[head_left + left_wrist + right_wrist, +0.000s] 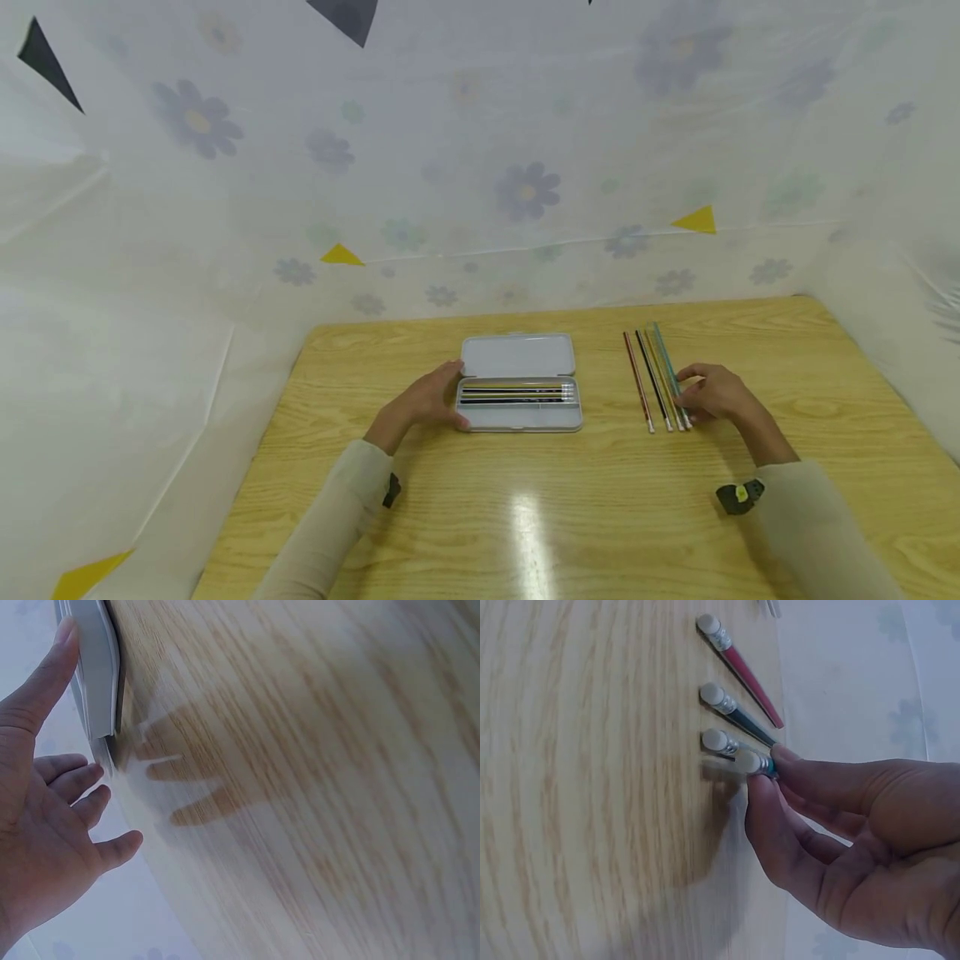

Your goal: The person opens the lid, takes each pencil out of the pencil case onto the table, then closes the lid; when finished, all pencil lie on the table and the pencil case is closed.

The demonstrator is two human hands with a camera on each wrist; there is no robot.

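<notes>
Both sleeves, pale and cream-coloured, come in from the bottom of the head view, and the right hand (718, 395) reaches to a row of loose coloured pencils with white eraser tips (660, 379) lying side by side on the light wooden table (525, 517). From the right wrist view, thumb and forefinger pinch the eraser end of the teal pencil (751, 762) at the hand's side of the row, its tip slightly raised off the wood, though the blur makes that hard to settle; 3 other eraser ends lie just beside it, the farthest being the red pencil (739, 669). To the left, well apart from the row, sits the flat white plastic pencil case (519, 383), its lid thrown back flat on the table and its tray already holding several dark pencils laid lengthwise (516, 393). The left hand (424, 402) steadies the case at its left end: in the left wrist view the thumb lies straight along the case's edge (96, 667) and the other fingers (71, 766) are loosely spread and relaxed, not curled round it. As I judge it, the packing of pencils into the case is partly done: some pencils are in the tray, about 5 remain outside, counting the 1 now being picked up, and the lid is not yet shut.
</notes>
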